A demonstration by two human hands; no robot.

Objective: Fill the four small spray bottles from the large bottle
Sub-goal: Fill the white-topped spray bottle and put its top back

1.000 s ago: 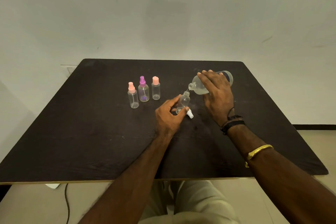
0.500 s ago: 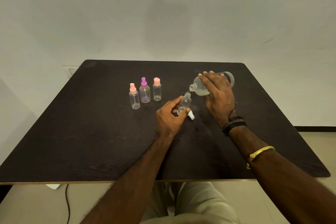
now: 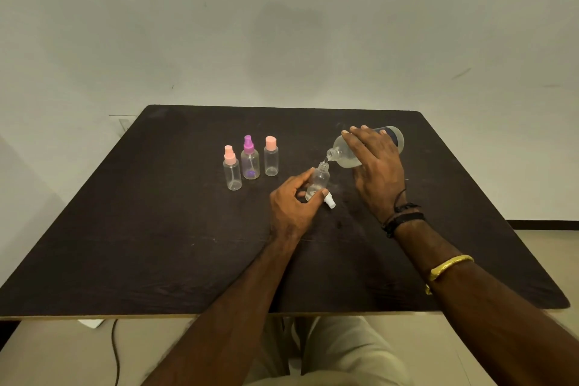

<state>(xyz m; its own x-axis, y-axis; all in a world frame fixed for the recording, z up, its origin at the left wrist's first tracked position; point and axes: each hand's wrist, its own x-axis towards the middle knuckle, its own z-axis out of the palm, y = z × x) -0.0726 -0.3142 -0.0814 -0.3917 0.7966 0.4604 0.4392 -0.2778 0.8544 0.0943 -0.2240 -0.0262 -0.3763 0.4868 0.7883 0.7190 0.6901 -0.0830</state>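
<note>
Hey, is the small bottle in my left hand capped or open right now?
Open. The small bottle has a bare neck under the tipped large bottle; a white spray cap lies on the table beside it.

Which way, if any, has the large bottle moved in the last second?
No. The large bottle keeps the same gap to the peach-capped bottle and the same tilt.

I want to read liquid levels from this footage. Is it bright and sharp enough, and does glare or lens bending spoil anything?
Head view: dim warm light, no glare. Head view: edges of the table bow slightly from the wide-angle lens. Head view: the clear small bottle below the large bottle is tiny and faint against the dark top, its level hard to read.
</note>
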